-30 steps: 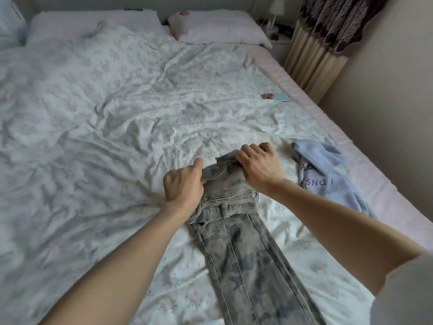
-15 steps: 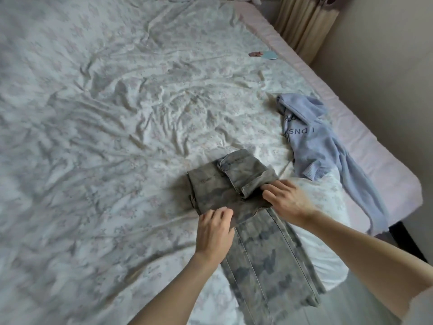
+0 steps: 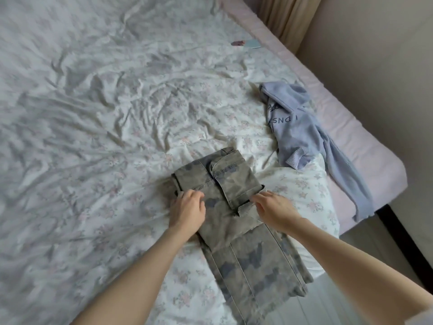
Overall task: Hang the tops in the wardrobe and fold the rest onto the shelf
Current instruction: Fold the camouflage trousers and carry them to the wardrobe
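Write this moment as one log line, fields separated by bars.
step: folding trousers on bed | left hand: grips left edge | right hand: pinches right edge | hoodie: unfolded, apart

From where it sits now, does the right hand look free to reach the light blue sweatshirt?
Probably yes. The right hand rests at the camouflage trousers' edge; only bare floral bedsheet lies between it and the light blue sweatshirt.
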Motion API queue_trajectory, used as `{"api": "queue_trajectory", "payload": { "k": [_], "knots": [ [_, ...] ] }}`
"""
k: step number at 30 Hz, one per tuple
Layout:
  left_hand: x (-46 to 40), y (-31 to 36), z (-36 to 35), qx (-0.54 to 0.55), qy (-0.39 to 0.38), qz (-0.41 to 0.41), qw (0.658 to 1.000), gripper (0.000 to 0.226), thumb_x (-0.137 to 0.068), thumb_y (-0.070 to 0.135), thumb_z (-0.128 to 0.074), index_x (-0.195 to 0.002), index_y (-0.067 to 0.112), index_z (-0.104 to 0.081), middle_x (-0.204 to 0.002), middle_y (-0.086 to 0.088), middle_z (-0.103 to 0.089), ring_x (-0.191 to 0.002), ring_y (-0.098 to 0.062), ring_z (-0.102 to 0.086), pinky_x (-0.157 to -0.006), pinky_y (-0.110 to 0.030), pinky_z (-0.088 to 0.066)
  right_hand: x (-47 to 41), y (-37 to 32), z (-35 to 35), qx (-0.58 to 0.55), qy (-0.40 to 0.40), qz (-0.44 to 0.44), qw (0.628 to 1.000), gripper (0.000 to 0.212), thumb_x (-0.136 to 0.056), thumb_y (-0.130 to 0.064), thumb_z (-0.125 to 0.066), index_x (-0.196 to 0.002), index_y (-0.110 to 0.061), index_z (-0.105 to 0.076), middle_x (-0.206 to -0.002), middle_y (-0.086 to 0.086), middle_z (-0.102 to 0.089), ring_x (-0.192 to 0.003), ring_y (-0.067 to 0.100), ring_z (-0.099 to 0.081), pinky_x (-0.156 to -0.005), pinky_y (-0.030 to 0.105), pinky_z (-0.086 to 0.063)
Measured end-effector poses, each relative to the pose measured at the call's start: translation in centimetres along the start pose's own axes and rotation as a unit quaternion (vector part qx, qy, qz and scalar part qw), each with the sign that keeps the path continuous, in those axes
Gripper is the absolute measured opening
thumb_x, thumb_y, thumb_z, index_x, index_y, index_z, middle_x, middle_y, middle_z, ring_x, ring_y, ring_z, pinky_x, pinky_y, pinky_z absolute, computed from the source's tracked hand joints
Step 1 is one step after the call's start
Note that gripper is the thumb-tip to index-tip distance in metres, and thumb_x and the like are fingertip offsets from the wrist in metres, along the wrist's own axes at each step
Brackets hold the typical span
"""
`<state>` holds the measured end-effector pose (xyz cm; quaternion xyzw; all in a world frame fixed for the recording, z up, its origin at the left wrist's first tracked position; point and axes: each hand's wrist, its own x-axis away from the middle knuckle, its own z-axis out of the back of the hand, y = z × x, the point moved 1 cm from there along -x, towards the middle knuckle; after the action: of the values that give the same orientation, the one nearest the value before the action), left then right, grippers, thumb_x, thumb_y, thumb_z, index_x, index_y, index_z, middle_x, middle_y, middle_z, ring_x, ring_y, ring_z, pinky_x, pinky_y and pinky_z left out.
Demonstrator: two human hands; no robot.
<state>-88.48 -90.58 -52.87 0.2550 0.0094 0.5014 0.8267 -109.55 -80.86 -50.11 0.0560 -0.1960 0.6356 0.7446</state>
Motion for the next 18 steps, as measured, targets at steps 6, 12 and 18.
{"api": "queue_trajectory", "payload": {
  "k": [6,12,18],
  "knots": [
    [-8.3,-3.3,3.0,-0.037,-0.118,0.043,0.991,0.069,-0.09,0.049,-0.051,-0.147,0.021,-0.024,-0.15,-0.002,-0.027,-0.137,-0.027,-0.024,-0.106,-0.044,-0.031,-8.6,-1.2,3.9,0.018,-0.002,0.035,0.999,0.046,-0.099,-0.018,-0.037,-0.144,-0.024,-0.032,-0.148,-0.004,-0.034,-0.134,0.018,-0.032,-0.103,0.038,-0.037],
    [-14.7,-5.7,2.0,0.141,-0.324,0.06,0.934,0.087,-0.074,0.041,-0.078,-0.145,0.019,-0.032,-0.147,0.0,-0.039,-0.129,-0.02,-0.043,-0.103,-0.031,-0.038,-17.3,-2.8,4.5,0.071,-0.175,0.076,0.979,0.081,-0.085,-0.002,-0.046,-0.151,-0.028,-0.006,-0.158,-0.006,-0.009,-0.146,0.016,-0.005,-0.112,0.046,-0.023],
    [-15.3,-6.0,-0.2,0.112,-0.317,0.029,0.941,0.074,-0.067,0.035,-0.082,-0.131,0.023,-0.047,-0.127,0.004,-0.058,-0.107,-0.015,-0.055,-0.088,-0.031,-0.045,-21.4,-4.6,2.9,0.177,-0.301,0.088,0.933,0.084,-0.085,-0.012,-0.059,-0.15,-0.026,-0.008,-0.15,0.002,-0.03,-0.138,0.025,-0.027,-0.107,0.051,-0.029]
  ]
}}
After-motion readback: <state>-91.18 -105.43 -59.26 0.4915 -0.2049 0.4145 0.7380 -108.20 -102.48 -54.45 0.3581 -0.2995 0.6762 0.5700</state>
